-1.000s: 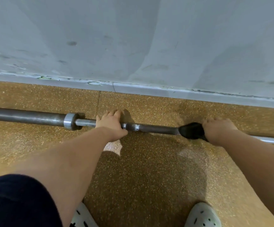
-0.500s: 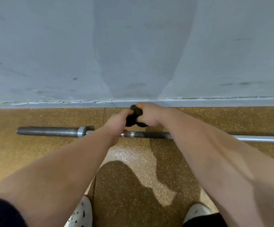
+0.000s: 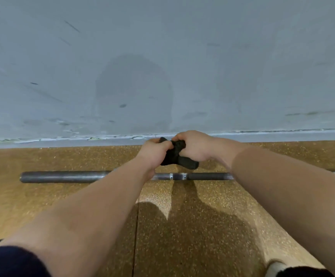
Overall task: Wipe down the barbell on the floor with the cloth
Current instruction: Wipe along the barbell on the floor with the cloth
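Observation:
A long grey metal barbell [image 3: 66, 176] lies on the speckled tan floor, parallel to the wall; its left sleeve end shows and its right part runs out of the frame. A black cloth [image 3: 177, 156] is bunched up above the bar, clear of it. My left hand [image 3: 155, 151] and my right hand [image 3: 194, 146] meet over the bar and both grip the cloth. My forearms hide parts of the shaft and the collar.
A grey-blue wall with a scuffed white baseboard [image 3: 62, 138] runs just behind the barbell. A seam [image 3: 135, 236] in the floor mat runs toward me. The tip of a white shoe [image 3: 276, 266] shows at the bottom right.
Both hands left the bar: the right hand lifted the cloth off the shaft and the left hand joined it. Both now hold the cloth higher, and the view has tilted upward.

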